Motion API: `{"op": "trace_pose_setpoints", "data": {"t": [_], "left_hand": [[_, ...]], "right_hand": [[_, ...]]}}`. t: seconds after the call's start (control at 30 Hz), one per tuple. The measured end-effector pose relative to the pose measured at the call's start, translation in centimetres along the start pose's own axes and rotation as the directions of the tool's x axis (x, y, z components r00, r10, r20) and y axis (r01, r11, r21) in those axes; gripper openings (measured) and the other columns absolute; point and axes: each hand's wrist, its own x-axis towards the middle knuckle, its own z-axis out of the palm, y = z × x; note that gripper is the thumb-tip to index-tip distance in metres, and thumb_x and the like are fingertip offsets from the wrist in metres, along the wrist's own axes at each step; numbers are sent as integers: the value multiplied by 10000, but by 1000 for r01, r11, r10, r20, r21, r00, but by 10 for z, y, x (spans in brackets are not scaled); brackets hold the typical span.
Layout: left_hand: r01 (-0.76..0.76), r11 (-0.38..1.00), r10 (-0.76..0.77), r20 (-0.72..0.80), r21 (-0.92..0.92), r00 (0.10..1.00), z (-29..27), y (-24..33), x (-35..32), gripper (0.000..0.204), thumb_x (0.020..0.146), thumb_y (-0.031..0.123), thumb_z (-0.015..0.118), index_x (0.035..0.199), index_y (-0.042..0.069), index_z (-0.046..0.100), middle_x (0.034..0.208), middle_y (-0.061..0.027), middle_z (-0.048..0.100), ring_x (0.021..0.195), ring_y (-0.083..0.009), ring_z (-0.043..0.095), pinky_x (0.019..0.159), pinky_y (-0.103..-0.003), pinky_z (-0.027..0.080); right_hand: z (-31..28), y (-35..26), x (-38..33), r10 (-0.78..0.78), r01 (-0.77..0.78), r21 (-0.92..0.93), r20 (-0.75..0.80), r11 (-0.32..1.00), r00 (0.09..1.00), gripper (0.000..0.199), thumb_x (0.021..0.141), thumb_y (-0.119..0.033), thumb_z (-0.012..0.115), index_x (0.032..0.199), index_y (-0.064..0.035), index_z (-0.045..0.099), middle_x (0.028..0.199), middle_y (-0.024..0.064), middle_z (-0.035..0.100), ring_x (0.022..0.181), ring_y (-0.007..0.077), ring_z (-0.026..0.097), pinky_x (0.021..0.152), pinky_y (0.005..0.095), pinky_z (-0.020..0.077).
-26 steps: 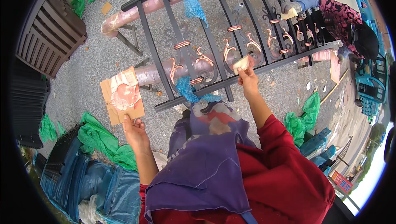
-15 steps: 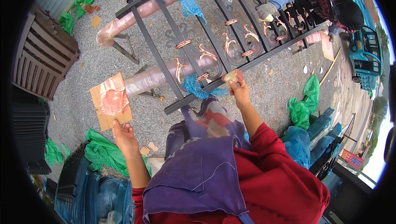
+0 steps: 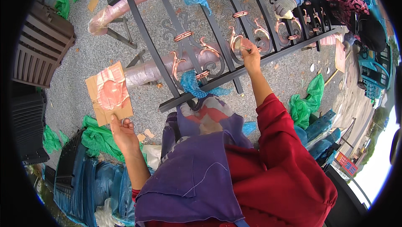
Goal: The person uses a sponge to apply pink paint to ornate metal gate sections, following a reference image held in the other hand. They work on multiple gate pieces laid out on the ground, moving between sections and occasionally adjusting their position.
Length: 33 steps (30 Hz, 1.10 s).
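Observation:
My left hand (image 3: pixel 125 137) pinches the near edge of a cardboard piece (image 3: pixel 94 97) and holds it out to the left; a wet-looking copper-coloured paint smear (image 3: pixel 113 95) covers its middle. Between the fingers of my right hand (image 3: pixel 252 61) is a small copper-stained sponge (image 3: pixel 243 44), held at a scroll ornament on the black metal railing (image 3: pixel 284 52). Whether the sponge touches the metal, I cannot tell. The railing's leaf tips and collars (image 3: pixel 183 36) are copper-coloured. Blue bubble wrap (image 3: pixel 191 85) hangs around its near end.
Plastic-wrapped supports (image 3: pixel 146 73) carry the railing. At right, another person's gloved hand (image 3: pixel 285 6) works over it with a pale pad. Green netting (image 3: pixel 302 107), brown slatted panels (image 3: pixel 44 47) and blue-wrapped bundles (image 3: pixel 90 189) lie around. A teal truck (image 3: pixel 374 74) stands far right.
My right hand has moved up and away from the lower rail to the scrollwork, taking the sponge along. The cardboard stays in my left hand. The view has shifted slightly.

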Motion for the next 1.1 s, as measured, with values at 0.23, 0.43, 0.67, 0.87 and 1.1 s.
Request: {"op": "trace_pose_setpoints", "data": {"t": [0.23, 0.43, 0.67, 0.87, 1.1], "left_hand": [[42, 999, -42, -35, 3, 998, 22, -15, -12, 278, 904, 337, 621, 991, 95, 516, 794, 11, 522, 675, -95, 522, 579, -221, 411], [62, 998, -62, -68, -1, 996, 20, -22, -14, 283, 899, 339, 628, 991, 94, 521, 798, 8, 520, 674, -101, 523, 577, -229, 412], [71, 997, -71, -59, 1, 996, 18, -25, -14, 277, 897, 330, 634, 978, 92, 519, 792, 7, 519, 668, -104, 523, 572, -233, 410], [57, 998, -56, -40, 20, 998, 23, -21, -19, 272, 898, 333, 632, 962, 95, 515, 782, 9, 519, 669, -101, 526, 568, -229, 413], [68, 998, -67, -33, 17, 997, 21, -25, -20, 256, 919, 308, 605, 1020, 87, 522, 817, 8, 540, 668, -97, 525, 564, -226, 413]], "right_hand": [[7, -6, 21, -281, 340, -367, 205, 866, 937, 296, 776, -14, 651, 1067, -51, 609, 993, 119, 576, 801, 238, 587, 676, 318, 478], [1, -10, 22, -249, 331, -417, 239, 846, 938, 269, 761, -42, 652, 1028, -60, 621, 951, 134, 576, 848, 304, 580, 751, 364, 457], [-4, -11, 31, -127, 175, -291, 178, 941, 976, 264, 751, -28, 654, 1010, -69, 634, 984, 134, 587, 902, 317, 587, 795, 369, 461], [-4, -1, 23, -167, 247, -408, 221, 879, 961, 277, 755, -29, 648, 1027, -76, 630, 1032, 146, 594, 978, 340, 577, 841, 391, 457], [-7, 7, 21, -158, 187, -302, 117, 935, 980, 284, 775, -32, 686, 1053, -64, 635, 898, 72, 564, 715, 177, 572, 607, 299, 469]]}}
